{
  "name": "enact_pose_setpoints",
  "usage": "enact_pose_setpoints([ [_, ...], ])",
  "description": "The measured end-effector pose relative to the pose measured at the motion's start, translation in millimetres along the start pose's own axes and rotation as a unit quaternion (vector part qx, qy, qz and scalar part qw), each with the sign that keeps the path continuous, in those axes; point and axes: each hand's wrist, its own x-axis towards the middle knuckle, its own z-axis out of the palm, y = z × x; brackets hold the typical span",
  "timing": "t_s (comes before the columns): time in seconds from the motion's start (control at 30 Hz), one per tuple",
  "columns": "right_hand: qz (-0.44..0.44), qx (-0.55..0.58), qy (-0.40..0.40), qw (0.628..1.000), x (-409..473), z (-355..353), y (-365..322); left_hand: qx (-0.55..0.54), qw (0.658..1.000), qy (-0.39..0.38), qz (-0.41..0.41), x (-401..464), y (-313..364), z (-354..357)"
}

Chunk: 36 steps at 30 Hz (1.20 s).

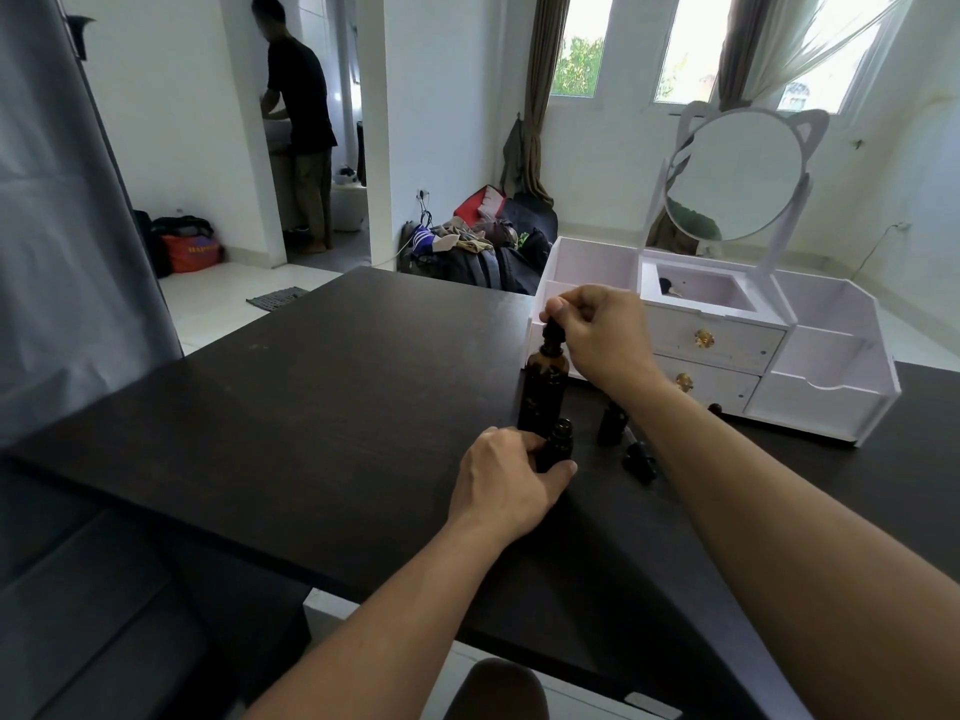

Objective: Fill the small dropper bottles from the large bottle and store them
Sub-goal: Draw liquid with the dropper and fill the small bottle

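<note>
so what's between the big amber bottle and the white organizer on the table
In the head view, the right hand and wrist cross that gap, fingers on the dropper cap of the large bottle; the white organizer sits just behind.

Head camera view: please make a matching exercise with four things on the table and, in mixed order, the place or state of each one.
Things:
1. large bottle
2. small bottle nearest the person
3. round mirror
4. small bottle under the right forearm

Places or states:
A. stands free, no hand on it
B. on top of the white organizer
C. right hand pinches its dropper top
D. held by the left hand

Pairs: 1-C, 2-D, 3-B, 4-A
</note>
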Motion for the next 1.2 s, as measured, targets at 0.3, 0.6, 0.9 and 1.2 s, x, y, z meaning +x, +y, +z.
enact_pose_setpoints([
  [0.3,0.005,0.024,0.004,1.0,1,-6,-8,0.001,1.0,0.007,-0.009,-1,1,-1],
  [0.6,-0.036,0.051,0.066,0.996,18,-38,-33,0.021,1.0,0.005,-0.01,-1,2,0],
  [0.9,-0.065,0.047,0.083,0.993,8,-70,-55,0.007,1.0,0.001,0.017,-1,1,-1],
  [1.2,-0.043,0.079,-0.005,0.996,-29,-65,-38,0.026,0.999,0.017,0.03,0,-1,0],
])
